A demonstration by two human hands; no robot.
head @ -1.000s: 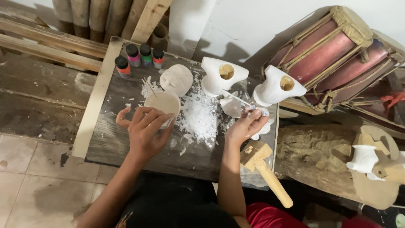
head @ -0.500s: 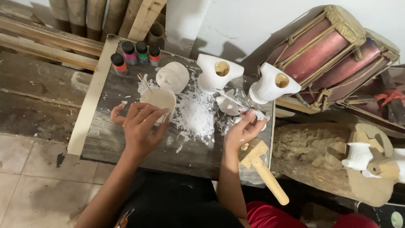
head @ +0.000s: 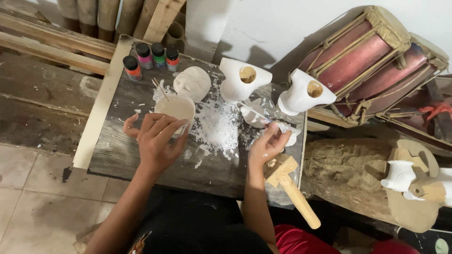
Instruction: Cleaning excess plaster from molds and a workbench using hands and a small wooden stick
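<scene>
My left hand (head: 155,141) rests over the near side of a small round cup of pale paste (head: 175,109) on a grey wooden board (head: 122,155). My right hand (head: 268,143) pinches a thin brush or stick (head: 254,112) whose tip lies on a small white carved piece (head: 253,118); a white scrap (head: 288,129) sits by the fingers. White paint or plaster is smeared over the middle of the board (head: 217,128). Beyond stand a white mask-like form (head: 192,83) and two white carved figures with round wooden holes (head: 243,80) (head: 304,93).
Several small paint bottles (head: 150,57) stand at the board's far left corner. A wooden mallet (head: 289,186) lies at the board's near right edge. Two red drums (head: 372,61) lean at right; a carved log (head: 343,171) and a white figure (head: 400,174) lie lower right. Planks sit at left.
The view has shifted slightly; both hands stay at the same spots. My left hand's fingers have closed a little more around the cup.
</scene>
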